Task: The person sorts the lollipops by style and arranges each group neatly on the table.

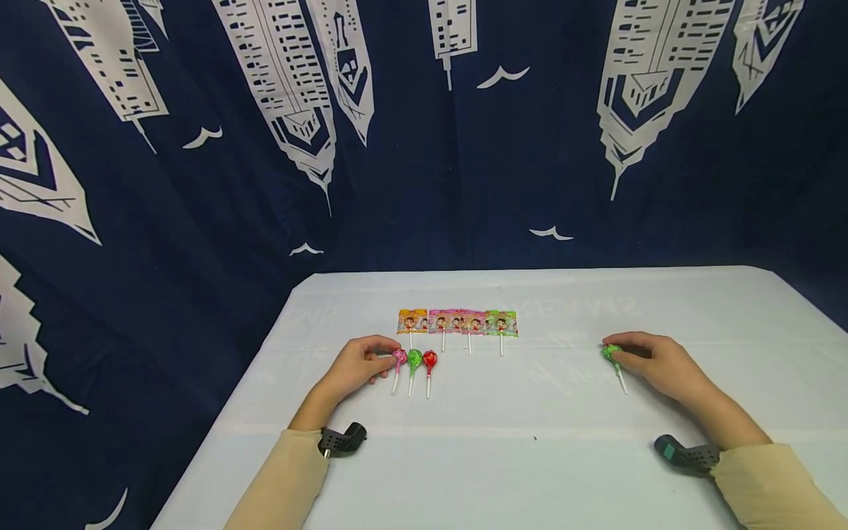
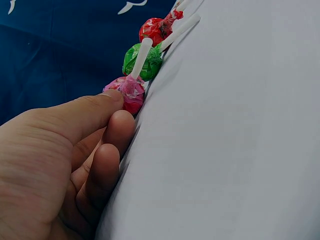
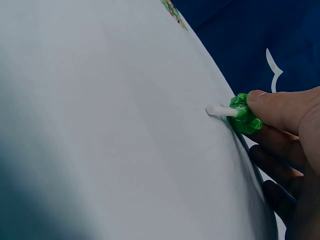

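My left hand [image 1: 361,363] pinches the pink-wrapped lollipop [image 1: 400,356] by its round head, thumb on one side, with the white stick pointing toward me. Right beside it lie a green lollipop [image 1: 414,358] and a red lollipop [image 1: 430,359], side by side in a short row. Far to the right, my right hand [image 1: 662,362] pinches another green lollipop [image 3: 245,114] between thumb and fingers. Its stick slants down to the white table. In the left wrist view, the pink head [image 2: 131,95] sits under my thumb tip.
Behind the round lollipops, several flat-packed lollipops lie in a row: an orange packet [image 1: 412,321], pink packets [image 1: 444,321] and a green packet [image 1: 501,323]. They rest on the white table [image 1: 503,471]. A dark blue printed curtain [image 1: 411,206] hangs behind the table.
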Demonstrator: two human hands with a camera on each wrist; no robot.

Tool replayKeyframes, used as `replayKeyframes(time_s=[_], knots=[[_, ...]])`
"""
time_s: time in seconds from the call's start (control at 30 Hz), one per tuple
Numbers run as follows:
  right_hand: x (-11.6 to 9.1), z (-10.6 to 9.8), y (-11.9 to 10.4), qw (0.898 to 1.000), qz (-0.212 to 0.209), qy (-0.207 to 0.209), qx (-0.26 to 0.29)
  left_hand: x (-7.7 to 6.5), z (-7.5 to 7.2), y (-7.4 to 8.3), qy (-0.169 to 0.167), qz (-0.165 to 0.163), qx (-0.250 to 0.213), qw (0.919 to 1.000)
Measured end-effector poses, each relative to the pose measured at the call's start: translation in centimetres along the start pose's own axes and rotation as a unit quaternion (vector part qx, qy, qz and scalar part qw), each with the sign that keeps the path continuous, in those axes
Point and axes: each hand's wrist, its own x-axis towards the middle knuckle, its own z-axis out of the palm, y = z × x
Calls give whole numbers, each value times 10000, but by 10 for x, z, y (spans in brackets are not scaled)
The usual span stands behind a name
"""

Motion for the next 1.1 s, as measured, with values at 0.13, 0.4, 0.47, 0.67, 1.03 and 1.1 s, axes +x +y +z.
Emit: replayKeyframes(time_s=[0.13,0.4,0.47,0.67,1.03,1.1], knots=[[0,0,0,10000,13,24,-4,0,0,-1,-6,13,23,10000],[-1,1,0,9999,78,54,-37,0,0,0,-10,9,44,10000],[-1,1,0,9999,88,61,-49,0,0,0,-18,-6,55,10000],[-2,1,-2,9998,65,129,-124,0,1,0,-27,-71,51,10000],[1,0,-8,9991,157,371,-128,1,0,-1,25,-1,75,10000],[2,0,-11,9990,168,405,-116,0,0,-1,25,-11,87,10000]])
